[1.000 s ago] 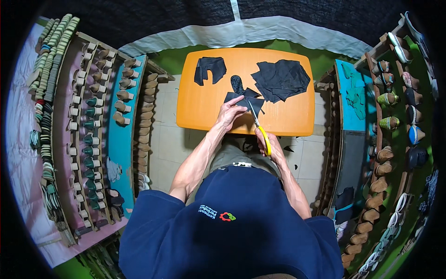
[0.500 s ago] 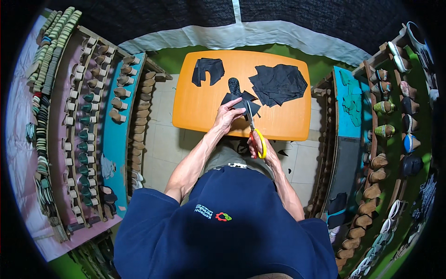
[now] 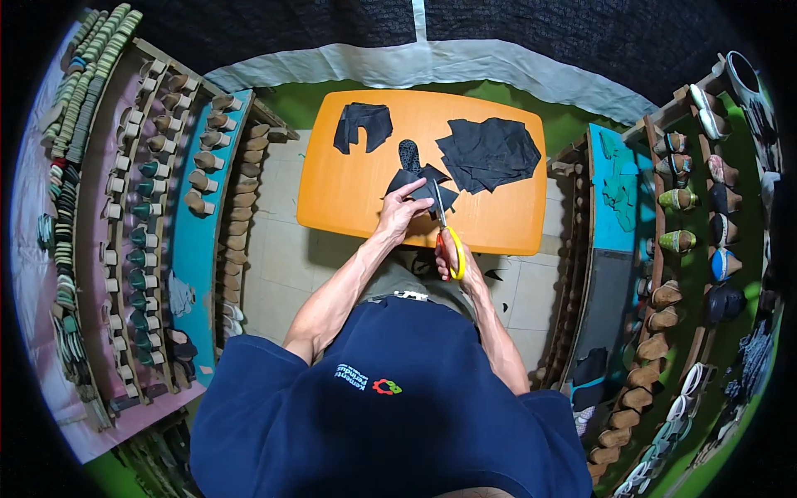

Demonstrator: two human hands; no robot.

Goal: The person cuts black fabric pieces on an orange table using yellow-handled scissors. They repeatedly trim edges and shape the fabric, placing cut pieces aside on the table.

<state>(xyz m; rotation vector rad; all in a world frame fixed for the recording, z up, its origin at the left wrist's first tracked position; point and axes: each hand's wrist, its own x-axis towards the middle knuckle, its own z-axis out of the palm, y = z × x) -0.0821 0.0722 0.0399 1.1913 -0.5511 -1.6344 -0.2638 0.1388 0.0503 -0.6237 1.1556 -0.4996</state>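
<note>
Over the front part of the orange table, my left hand point(image 3: 400, 212) pinches a piece of black sheet material point(image 3: 445, 197) between thumb and fingers. My right hand point(image 3: 462, 264) is closed on scissors point(image 3: 458, 249) with yellow and red handles. Their metal blades point away from me and lie across the black piece, just right of my left fingertips. Just beyond it rests a dark speckled, sole-shaped piece point(image 3: 409, 155), its near end close to the held material. The blades' exact opening is too small to tell.
On the orange table point(image 3: 332, 187) lie a notched black piece point(image 3: 378, 124) at the far left and a pile of black sheets point(image 3: 494, 155) at the right. Racks of shoe lasts point(image 3: 149, 236) stand at left, shoes and lasts point(image 3: 664, 319) at right. Dark scraps lie on the floor.
The whole view has shifted slightly, so the table sits a little further left. Both hands keep their grips, and the scissors stay at the black piece.
</note>
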